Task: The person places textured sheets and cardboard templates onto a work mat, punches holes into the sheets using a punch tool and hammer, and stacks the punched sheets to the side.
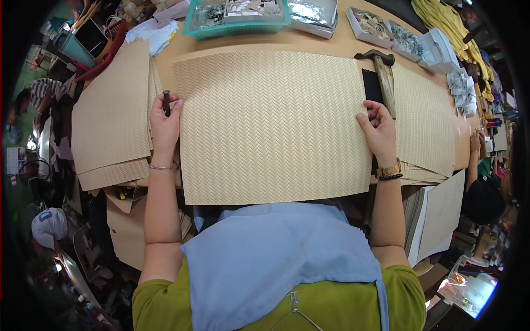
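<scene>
A cream sheet with a woven herringbone surface (273, 127) lies in front of me, its near edge reaching my apron. My left hand (165, 124) is closed around a dark metal punch (167, 103), which stands upright with its flared head above the fingers. That hand's thumb rests by the sheet's left edge. At the right edge, my right hand (378, 129) pinches the sheet between thumb and fingers. Just beyond it lies a hammer (385, 83) with a wooden handle, beside a black strip (371, 85) partly covered by the sheet.
Stacks of similar woven sheets lie left (113, 116) and right (422, 127). Along the back stand a teal basket (237, 31) and white boxes (381, 41) of small metal parts. A yellow cloth (444, 22) lies at the far right. Other people sit nearby on both sides.
</scene>
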